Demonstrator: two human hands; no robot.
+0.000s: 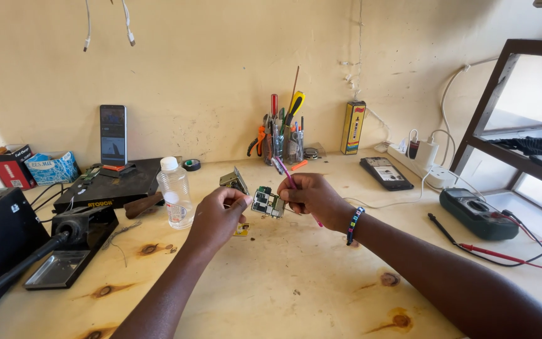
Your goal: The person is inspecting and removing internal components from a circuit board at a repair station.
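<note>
A small green circuit board (267, 202) hangs above the wooden bench between my two hands. My left hand (217, 216) pinches its left edge with thumb and finger. My right hand (313, 196) grips a pink-handled toothbrush (285, 172) and also touches the board's right edge; the brush head points up and to the left, above the board. A beaded band is on my right wrist. A small metal part (234, 180) lies on the bench just behind the board.
A clear plastic bottle (174, 192) stands left of my hands, next to a black box and a soldering stand (64, 248). Behind are a tool holder (282, 135), an upright phone (113, 134), a flat phone (386, 172), a power strip and a multimeter (478, 213) with leads.
</note>
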